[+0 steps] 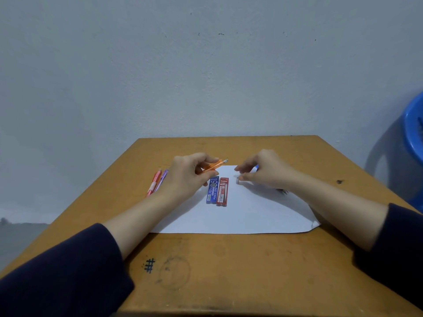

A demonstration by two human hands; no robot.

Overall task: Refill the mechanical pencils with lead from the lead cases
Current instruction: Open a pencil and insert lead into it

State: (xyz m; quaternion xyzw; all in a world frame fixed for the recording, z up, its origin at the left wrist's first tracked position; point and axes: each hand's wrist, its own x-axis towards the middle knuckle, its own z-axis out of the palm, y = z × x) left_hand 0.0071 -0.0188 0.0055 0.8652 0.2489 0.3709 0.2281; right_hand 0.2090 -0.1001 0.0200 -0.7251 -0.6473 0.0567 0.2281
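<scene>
Your left hand (185, 175) hovers over the far left corner of a white sheet of paper (240, 216) on a wooden table (229, 271). Its fingers (206, 160) and thumb curl around an orange pencil (214, 166), gripping it by the barrel. The metal tip sticks out past the fingertips and points right, toward your other hand.

Your right hand (265, 170) is just across from it, low over the paper. Its fingers are curled in toward the thumb and pinch a small grey piece (238, 180) that touches the sheet. It is too small to tell what it is. A sliver of something blue shows behind this hand.

Between and just below both hands, two lead cases lie flat on the paper side by side, touching along their long edges. The blue lead case (212, 191) is on the left, its top end just under your left fingertips. The red lead case (222, 192) is on the right.

A pink pencil (153, 184) and a purple pencil (163, 178) lie together on the bare table, left of your left wrist. A blue chair (414, 133) stands at the right edge.
</scene>
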